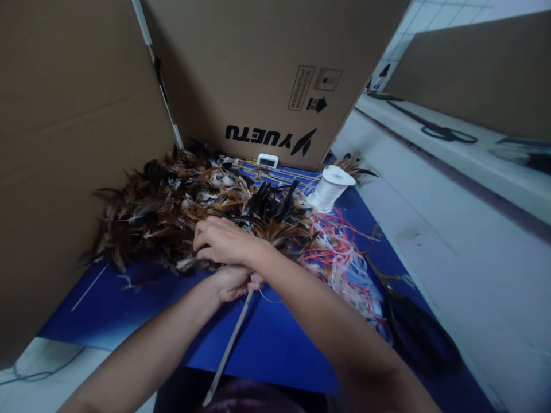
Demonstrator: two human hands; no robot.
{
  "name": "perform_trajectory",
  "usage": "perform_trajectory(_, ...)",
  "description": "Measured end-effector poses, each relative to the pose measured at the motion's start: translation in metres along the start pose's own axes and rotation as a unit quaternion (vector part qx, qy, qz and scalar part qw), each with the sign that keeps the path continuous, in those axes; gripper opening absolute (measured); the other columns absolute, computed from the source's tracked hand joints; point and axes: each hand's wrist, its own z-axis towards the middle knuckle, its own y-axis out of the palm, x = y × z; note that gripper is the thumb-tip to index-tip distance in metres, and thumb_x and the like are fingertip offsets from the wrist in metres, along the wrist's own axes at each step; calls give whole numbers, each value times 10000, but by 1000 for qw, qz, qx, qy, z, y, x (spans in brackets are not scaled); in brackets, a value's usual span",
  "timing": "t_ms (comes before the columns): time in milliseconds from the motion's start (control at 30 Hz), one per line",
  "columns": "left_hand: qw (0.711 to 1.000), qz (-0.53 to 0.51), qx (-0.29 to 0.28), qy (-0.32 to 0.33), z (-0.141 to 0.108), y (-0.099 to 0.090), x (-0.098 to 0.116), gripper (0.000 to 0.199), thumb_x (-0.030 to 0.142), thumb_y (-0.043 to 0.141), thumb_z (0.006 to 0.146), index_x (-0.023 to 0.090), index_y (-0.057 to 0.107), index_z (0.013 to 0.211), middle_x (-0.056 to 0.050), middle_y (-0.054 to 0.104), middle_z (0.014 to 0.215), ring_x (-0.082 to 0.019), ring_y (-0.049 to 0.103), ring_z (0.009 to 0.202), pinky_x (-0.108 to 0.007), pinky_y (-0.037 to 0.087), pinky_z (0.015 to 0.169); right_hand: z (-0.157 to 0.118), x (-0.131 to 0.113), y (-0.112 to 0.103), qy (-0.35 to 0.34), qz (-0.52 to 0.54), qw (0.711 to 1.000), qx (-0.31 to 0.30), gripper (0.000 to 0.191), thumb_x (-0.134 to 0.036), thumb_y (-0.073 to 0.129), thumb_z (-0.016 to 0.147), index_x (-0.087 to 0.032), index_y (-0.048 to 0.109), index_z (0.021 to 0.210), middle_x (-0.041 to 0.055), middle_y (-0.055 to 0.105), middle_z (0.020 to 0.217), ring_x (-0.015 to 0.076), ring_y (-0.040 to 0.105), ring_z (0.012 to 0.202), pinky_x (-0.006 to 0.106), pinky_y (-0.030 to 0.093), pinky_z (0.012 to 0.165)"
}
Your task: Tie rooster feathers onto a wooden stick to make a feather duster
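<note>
My left hand (236, 281) is closed around a thin pale stick (230, 347), whose near end slants down towards my lap. Just beyond this fist, a tuft of black and brown feathers (275, 209) fans out; whether it is fixed to the stick is hidden. My right hand (221, 241) crosses over the left wrist with its fingers curled at the edge of a large pile of brown and black feathers (159, 212). What lies between those fingertips cannot be made out. A thin loop of cord (270, 299) shows beside the left fist.
A white spool (331, 188) stands behind tangled red and white strings (340, 252). Black-handled scissors (419, 332) lie at the right edge of the blue table (275, 338). Cardboard panels (258, 69) wall the back and left. A small white device (267, 160) sits at their foot.
</note>
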Motion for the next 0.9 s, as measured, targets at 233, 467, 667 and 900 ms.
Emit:
perform_trajectory(233, 998, 46, -41, -14, -1, 5, 8, 241, 251, 707, 725, 98, 523, 747, 8, 466, 660, 0, 326, 460, -128, 195, 400, -63, -4, -58, 51, 311, 932, 177, 118, -244, 580, 831, -139, 632, 817, 18, 654, 858, 114, 606, 804, 251, 463, 754)
perform_trajectory(467, 995, 42, -86, -18, -1, 2, 6, 199, 225, 682, 754, 96, 554, 837, 23, 418, 648, -5, 305, 465, -140, 157, 406, -140, 7, -58, 173, 290, 937, 89, 145, -231, 570, 824, -150, 665, 898, -6, 643, 716, 106, 579, 651, 210, 429, 615)
perform_trajectory(667, 995, 59, -84, -7, 0, 2, 2, 192, 241, 655, 783, 91, 538, 755, 55, 325, 566, -20, 284, 459, -165, 156, 412, -152, 19, -33, 166, 152, 974, 25, 172, -142, 519, 842, -164, 683, 887, 35, 677, 900, 136, 599, 833, 239, 403, 769)
perform_trajectory(900, 995, 50, -84, -18, 0, -1, 2, 178, 219, 657, 781, 93, 532, 779, 27, 404, 644, -12, 313, 470, -166, 163, 415, -143, 17, -32, 220, 27, 975, 6, 162, -126, 508, 841, -171, 664, 840, 43, 651, 863, 147, 574, 821, 238, 365, 716)
